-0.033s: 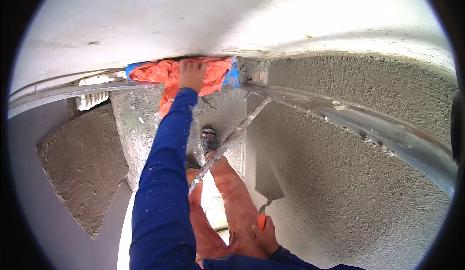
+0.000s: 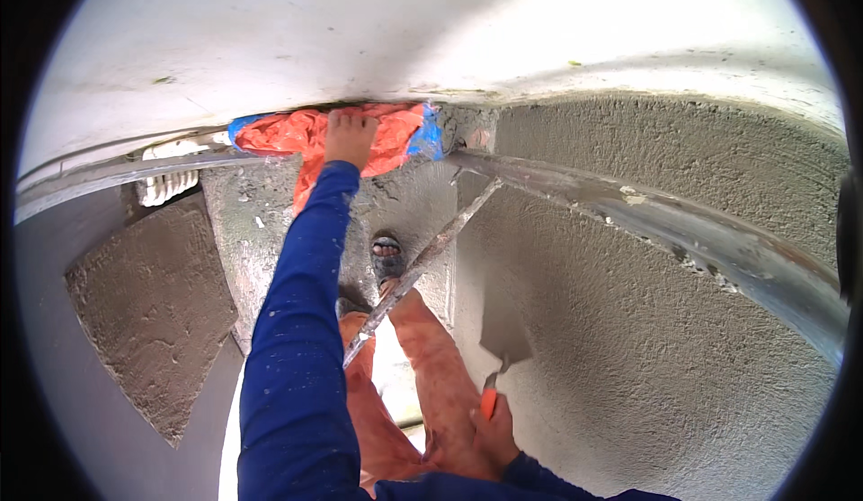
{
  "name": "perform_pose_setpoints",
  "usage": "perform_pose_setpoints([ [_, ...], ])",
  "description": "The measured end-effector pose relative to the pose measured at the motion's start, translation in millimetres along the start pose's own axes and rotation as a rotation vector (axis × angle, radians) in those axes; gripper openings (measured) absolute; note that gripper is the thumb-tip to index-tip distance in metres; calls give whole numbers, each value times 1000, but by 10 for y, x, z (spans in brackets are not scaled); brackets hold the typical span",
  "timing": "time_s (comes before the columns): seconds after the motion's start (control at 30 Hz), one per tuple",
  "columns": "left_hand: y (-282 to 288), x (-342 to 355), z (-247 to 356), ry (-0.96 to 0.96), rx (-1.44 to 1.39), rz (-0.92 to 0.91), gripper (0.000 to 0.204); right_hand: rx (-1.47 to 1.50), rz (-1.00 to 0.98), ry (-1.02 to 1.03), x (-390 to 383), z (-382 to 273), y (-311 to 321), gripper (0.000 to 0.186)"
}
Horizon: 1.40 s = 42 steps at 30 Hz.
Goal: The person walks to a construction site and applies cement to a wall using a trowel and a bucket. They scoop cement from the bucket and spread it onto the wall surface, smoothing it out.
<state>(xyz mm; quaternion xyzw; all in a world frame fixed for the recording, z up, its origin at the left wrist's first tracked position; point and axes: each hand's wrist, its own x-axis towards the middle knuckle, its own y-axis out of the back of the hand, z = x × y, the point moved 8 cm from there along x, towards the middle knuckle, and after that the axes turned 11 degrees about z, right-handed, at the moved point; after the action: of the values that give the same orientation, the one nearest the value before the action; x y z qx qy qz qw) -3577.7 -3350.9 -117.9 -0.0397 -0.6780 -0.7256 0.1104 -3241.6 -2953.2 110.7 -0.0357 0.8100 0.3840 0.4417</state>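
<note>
My left hand (image 2: 351, 138), at the end of a long blue sleeve, has its fingers bent over crumpled red plastic (image 2: 393, 128) with blue patches (image 2: 426, 134), lying along the foot of the white surface. Low on the right, my right hand (image 2: 490, 431) grips the orange handle of a trowel (image 2: 506, 339); the grey blade points up the picture, over or against grey render, and I cannot tell whether it touches. A long mortar-smeared metal bar (image 2: 418, 263) runs diagonally between the left sleeve and the trowel.
A white wall (image 2: 360, 24) spans the top. A large metal rail (image 2: 701, 236) crosses the rough render (image 2: 647, 384) at right. A mortar-covered board (image 2: 148, 303) and white ribbed object (image 2: 166, 191) are at left. My sandalled foot (image 2: 387, 249) shows below the plastic.
My left hand and arm have shifted slightly left. The right hand and trowel have moved a little up and to the right.
</note>
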Motion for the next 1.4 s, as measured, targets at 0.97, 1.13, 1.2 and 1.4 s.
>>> perform_pose_setpoints([
  [0.97, -183, 56, -44, -105, 69, 35, 29, -13, 357, 272, 3322, -1700, -651, 22],
  [1.13, -395, 116, -97, -120, 66, -65, 27, -145, 341, 222, 3493, -1635, -742, 22],
  [1.2, -537, 22, -197, -109, 41, -181, 27, -175, 349, 284, 3326, -1808, -820, 24],
  [1.4, -269, 225, -332, -154, 100, -124, 10, -175, 396, 488, 3501, -1652, -831, 23],
])
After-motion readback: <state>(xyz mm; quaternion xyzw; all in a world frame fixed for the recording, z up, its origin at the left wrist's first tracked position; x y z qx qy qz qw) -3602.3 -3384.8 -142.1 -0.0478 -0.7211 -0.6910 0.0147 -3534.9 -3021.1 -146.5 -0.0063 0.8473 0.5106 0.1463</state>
